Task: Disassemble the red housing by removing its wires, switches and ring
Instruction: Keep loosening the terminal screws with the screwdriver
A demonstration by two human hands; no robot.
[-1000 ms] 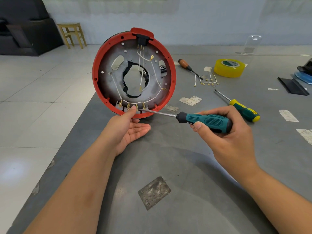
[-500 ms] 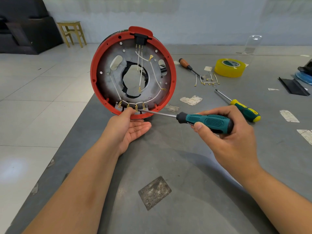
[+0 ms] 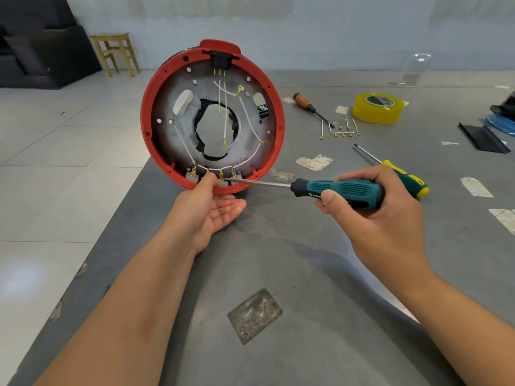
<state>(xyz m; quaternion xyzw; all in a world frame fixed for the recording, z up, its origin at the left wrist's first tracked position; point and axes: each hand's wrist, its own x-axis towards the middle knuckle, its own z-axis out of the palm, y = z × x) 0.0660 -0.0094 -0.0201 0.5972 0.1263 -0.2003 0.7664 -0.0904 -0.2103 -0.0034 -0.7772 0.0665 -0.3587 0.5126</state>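
The left hand (image 3: 206, 210) holds the round red plastic housing (image 3: 212, 115) upright by its bottom rim, thumb pinching. The right hand's (image 3: 373, 215) grip wraps the teal-handled screwdriver (image 3: 328, 188), its tip at the gold wire ends (image 3: 221, 175).

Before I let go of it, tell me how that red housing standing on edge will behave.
The red housing would probably tip or roll: it is round, stands on its rim, steadied by the left hand. It looks fairly stiff, a moulded ring around a metal plate. The white wires inside look floppy and may snag.

The left hand's fingers (image 3: 225, 207) hide behind the red housing (image 3: 145, 118); the black tray (image 3: 501, 107) is cut off.
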